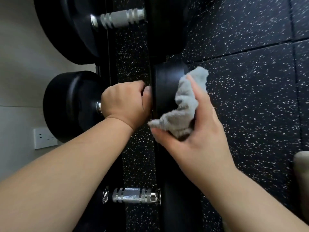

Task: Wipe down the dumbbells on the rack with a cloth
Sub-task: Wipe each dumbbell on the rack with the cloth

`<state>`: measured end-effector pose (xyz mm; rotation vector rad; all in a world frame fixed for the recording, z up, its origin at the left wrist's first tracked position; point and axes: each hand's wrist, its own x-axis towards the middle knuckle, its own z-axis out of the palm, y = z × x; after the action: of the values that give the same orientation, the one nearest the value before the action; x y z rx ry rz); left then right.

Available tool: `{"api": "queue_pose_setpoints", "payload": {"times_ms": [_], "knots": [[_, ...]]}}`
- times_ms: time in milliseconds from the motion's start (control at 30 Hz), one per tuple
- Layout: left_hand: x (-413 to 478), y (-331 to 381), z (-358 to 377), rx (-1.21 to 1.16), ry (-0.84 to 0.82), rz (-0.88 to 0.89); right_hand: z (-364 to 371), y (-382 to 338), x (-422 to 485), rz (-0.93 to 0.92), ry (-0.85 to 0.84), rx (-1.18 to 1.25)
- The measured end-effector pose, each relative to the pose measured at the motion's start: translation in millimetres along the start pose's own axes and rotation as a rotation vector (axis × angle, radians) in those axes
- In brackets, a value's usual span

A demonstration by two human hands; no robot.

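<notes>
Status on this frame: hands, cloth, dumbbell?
Left hand grips middle dumbbell by the handle. Right hand holds grey cloth against its right head. Nothing blocking.

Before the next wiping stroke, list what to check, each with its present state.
1. Left hand has a closed grip round the handle of the black round-headed middle dumbbell: ok.
2. Right hand holds the fluffy grey cloth between thumb and fingers: ok.
3. Cloth pressed against the dumbbell head beside the right hand: ok.
4. Dumbbell seated on the black metal rack: cannot tell, the hands hide its supports.
5. That head already wiped clean: cannot tell.
</notes>
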<state>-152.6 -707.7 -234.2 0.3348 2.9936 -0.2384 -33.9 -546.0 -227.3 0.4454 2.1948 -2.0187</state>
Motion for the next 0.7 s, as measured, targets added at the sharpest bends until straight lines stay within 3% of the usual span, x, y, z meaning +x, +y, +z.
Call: {"api": "queue_pose_setpoints", "payload": {"times_ms": [167, 400, 600, 700], "knots": [[2, 3, -4, 0.027, -0.040, -0.014, 2, -3, 2, 0.037, -0.006, -0.015], [5, 1, -2, 0.111, -0.123, -0.029, 10, -23, 42, -0.004, 0.082, -0.214], [0, 1, 0, 0.020, 0.028, -0.017, 14, 3, -9, -0.008, 0.049, -0.166], [3, 1, -2, 0.035, -0.036, -0.032, 9, -11, 15, -0.025, 0.016, -0.244]]}}
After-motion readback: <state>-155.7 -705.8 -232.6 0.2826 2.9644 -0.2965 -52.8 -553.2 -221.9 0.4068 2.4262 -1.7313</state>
